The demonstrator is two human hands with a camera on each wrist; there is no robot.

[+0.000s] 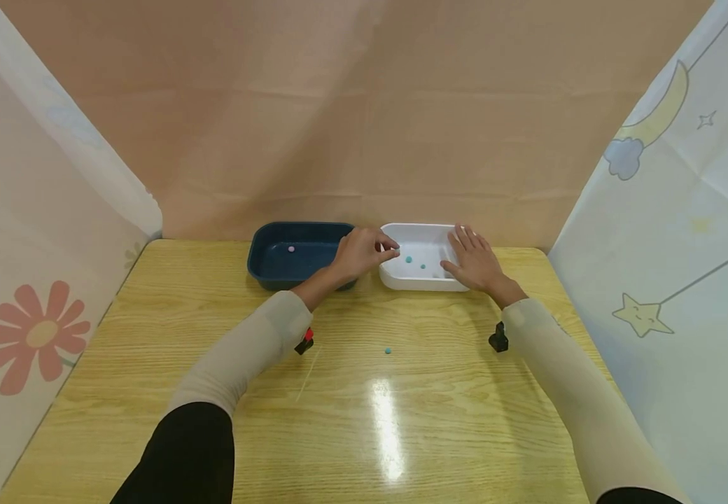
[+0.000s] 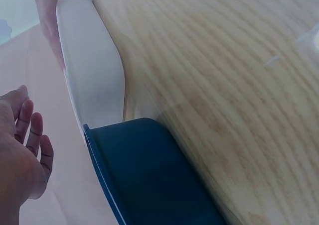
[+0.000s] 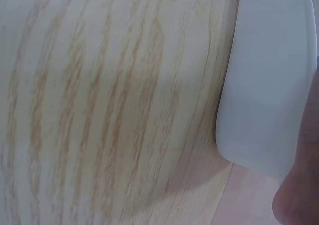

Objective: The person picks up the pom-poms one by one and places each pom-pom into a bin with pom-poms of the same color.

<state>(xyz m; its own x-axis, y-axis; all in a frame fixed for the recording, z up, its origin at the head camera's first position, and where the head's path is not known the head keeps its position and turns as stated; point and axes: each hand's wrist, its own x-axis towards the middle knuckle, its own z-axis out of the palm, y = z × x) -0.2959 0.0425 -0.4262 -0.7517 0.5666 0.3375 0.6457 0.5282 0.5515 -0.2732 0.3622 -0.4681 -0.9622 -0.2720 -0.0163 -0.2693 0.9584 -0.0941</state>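
Observation:
My left hand [image 1: 360, 253] is over the gap between the two trays, with thumb and index finger pinching a tiny bluish ball [image 1: 398, 249] above the left end of the white tray [image 1: 423, 285]. Most of that ball is hidden by the fingertips. Two small teal balls, one of them the larger teal ball [image 1: 409, 260], lie inside the white tray. My right hand [image 1: 474, 262] rests across the tray's right end, fingers straight and spread. On the left stands a dark blue tray [image 1: 276, 269] holding a small pink ball [image 1: 291, 249].
Another teal ball [image 1: 388, 351] lies on the wooden table [image 1: 339, 434], nearer to me than the trays. A brown backdrop [image 1: 364, 140] rises behind the trays, and patterned panels stand at both sides. Dark wrist-camera mounts jut out below each wrist.

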